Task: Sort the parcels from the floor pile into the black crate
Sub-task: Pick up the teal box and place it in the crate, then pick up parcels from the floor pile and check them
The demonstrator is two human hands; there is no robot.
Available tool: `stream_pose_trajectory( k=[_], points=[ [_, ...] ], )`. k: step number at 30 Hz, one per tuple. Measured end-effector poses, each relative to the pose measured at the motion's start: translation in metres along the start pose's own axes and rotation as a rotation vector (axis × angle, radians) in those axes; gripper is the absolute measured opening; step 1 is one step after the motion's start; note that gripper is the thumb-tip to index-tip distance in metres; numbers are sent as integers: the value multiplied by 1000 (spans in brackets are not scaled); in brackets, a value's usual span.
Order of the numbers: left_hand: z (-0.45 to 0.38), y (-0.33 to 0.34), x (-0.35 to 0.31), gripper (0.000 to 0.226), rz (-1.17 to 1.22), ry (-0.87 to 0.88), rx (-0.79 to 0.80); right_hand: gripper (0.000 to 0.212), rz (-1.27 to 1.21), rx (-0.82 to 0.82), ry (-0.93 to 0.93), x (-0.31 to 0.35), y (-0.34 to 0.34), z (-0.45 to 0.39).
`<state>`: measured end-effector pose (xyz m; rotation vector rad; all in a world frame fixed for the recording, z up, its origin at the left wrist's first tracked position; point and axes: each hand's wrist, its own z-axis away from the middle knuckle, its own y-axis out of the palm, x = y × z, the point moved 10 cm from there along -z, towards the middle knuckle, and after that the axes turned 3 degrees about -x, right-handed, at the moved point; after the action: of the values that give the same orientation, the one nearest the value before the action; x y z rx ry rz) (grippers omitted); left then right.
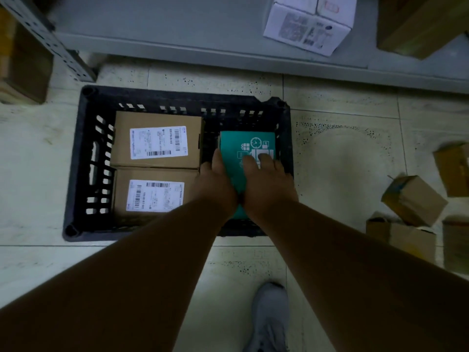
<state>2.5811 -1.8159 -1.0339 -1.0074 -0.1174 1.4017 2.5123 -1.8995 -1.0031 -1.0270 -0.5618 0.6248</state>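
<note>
the black crate (83, 158) sits on the tiled floor (342, 174), its slotted walls showing pale floor through the gaps. inside, along its left side, two brown boxes lie flat, touching each other: the far box (157, 138) and the near box (152, 194), each with a white shipping label facing up. in the crate's right half is a teal box (247, 148) printed with white icons, its far end close to the far wall. both hands are on it: the left hand (215, 184) grips its left edge with the thumb lying along the side, and the right hand (266, 181) rests on top with fingers curled over the printed face. to the right of the crate, well apart, the pile (416, 207) of brown parcels lies on the floor, some tilted. a white carton (309, 24) sits on the grey shelf (177, 34) beyond the crate. a grey shoe (270, 318) stands near the bottom edge.
</note>
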Motion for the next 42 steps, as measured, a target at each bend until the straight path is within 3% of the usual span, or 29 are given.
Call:
stream_pose_trajectory(
  k=[4, 8, 12, 17, 22, 27, 35, 42],
  points=[
    [56, -48, -43, 80, -30, 186, -146, 83, -63, -85, 4, 4, -60, 31],
    [116, -85, -90, 74, -94, 243, -207, 79, -116, -208, 32, -8, -133, 75],
    [182, -115, -150, 71, -66, 248, -271, 74, -193, -316, 83, -47, -217, 127],
    [242, -112, -242, 66, -133, 403, -299, 76, -248, -433, 181, -118, -284, 183],
    [260, -80, -307, 60, -159, 611, -245, 86, -275, -507, 305, -173, -291, 207],
    [265, -48, -338, 61, -224, 682, -90, 88, -348, -534, 518, -223, -283, 241],
    [287, -26, -407, 55, -307, 839, -52, 85, -550, -617, 798, -283, -283, 297],
    [283, 88, -449, 57, -386, 845, 66, 79, -646, -549, 869, -378, -232, 308]
  ],
)
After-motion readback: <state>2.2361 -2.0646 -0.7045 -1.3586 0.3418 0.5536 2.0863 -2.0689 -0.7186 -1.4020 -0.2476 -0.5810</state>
